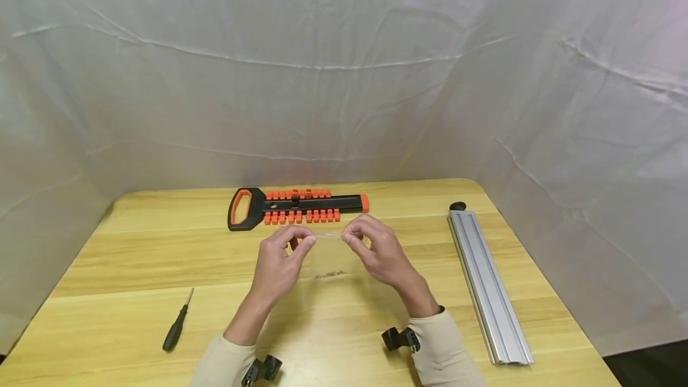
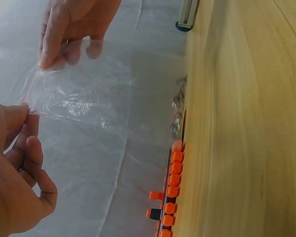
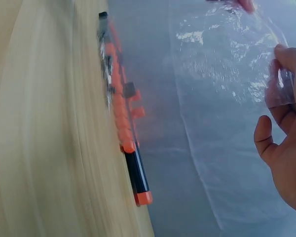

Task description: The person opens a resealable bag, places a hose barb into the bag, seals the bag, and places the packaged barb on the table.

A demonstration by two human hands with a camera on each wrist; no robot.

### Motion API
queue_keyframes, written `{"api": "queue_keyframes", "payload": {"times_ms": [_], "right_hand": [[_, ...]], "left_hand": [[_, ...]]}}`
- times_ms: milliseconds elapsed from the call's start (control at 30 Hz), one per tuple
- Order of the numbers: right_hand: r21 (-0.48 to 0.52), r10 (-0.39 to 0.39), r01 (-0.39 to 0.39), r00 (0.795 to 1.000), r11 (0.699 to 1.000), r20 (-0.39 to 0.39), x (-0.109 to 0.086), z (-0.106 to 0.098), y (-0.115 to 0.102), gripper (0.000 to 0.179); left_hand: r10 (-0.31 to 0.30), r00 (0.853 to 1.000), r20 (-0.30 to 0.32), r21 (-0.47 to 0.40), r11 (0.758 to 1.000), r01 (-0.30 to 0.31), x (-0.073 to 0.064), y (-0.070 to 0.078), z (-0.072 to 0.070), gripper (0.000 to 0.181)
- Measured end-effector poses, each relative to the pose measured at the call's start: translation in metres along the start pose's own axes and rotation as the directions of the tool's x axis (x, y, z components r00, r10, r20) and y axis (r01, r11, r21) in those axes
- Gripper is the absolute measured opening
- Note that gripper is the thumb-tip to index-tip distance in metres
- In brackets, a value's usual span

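A clear plastic bag (image 1: 329, 255) hangs upright between my hands, its top edge stretched level. My left hand (image 1: 280, 260) pinches one top corner between thumb and forefinger. The opposite corner is pinched the same way by my right hand (image 1: 380, 254). Along the bag's bottom lie several small dark metal pieces (image 1: 329, 274), perhaps screws, too small to tell. In the left wrist view, the see-through film (image 2: 84, 96) catches the light between both hands. Whether the bag's mouth is parted or sealed cannot be seen.
A black and orange rack with a handle (image 1: 246, 209) and orange clips lies at the table's back. On the left is a screwdriver (image 1: 176, 327). A long grooved aluminium profile (image 1: 489, 285) with a black knob (image 1: 457, 205) lies right. Grey sheeting (image 1: 322, 106) surrounds the wooden table (image 1: 118, 261).
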State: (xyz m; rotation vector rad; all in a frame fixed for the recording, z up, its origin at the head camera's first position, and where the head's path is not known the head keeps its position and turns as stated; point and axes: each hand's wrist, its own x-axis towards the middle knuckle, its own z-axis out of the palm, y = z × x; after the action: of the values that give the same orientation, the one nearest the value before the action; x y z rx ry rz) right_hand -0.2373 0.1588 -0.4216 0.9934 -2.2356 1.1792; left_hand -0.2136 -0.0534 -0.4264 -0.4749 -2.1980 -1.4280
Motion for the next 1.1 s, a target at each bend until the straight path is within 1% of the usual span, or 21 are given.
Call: {"api": "queue_keyframes", "payload": {"times_ms": [167,367,567,733,900,1033,1100], "right_hand": [[-0.027,-0.042,0.042,0.999,0.999,0.009,0.001,0.001,0.001,0.005],[-0.087,-0.064,0.065,0.998,0.994,0.01,0.003,0.001,-0.003,0.006],[-0.164,-0.105,0.106,0.994,0.981,0.015,0.005,0.003,-0.007,0.006],[-0.213,-0.11,0.111,0.994,0.971,0.014,0.006,0.006,-0.009,0.003],[-0.224,-0.102,0.106,0.994,0.969,0.03,0.006,0.008,-0.012,0.003],[-0.245,-0.086,0.096,0.995,0.965,0.049,0.006,0.008,-0.014,0.007],[-0.256,-0.08,0.091,0.995,0.962,0.054,0.006,0.008,-0.014,0.008]], "left_hand": [[0.004,1.0,0.01,0.002,1.0,-0.004,0.0,-0.001,0.002,0.006],[-0.003,1.0,0.018,-0.007,1.0,0.003,-0.001,0.0,0.003,0.009],[0.017,0.999,0.029,-0.012,1.0,-0.016,-0.002,0.001,0.005,0.01],[0.034,0.999,0.029,-0.016,0.999,-0.033,-0.003,0.002,0.005,0.01],[0.041,0.999,0.029,-0.001,0.999,-0.041,-0.004,0.002,0.008,0.006],[0.062,0.997,0.037,0.018,0.998,-0.063,-0.005,0.002,0.01,0.006],[0.063,0.997,0.038,0.016,0.998,-0.064,-0.005,0.002,0.01,0.007]]}}
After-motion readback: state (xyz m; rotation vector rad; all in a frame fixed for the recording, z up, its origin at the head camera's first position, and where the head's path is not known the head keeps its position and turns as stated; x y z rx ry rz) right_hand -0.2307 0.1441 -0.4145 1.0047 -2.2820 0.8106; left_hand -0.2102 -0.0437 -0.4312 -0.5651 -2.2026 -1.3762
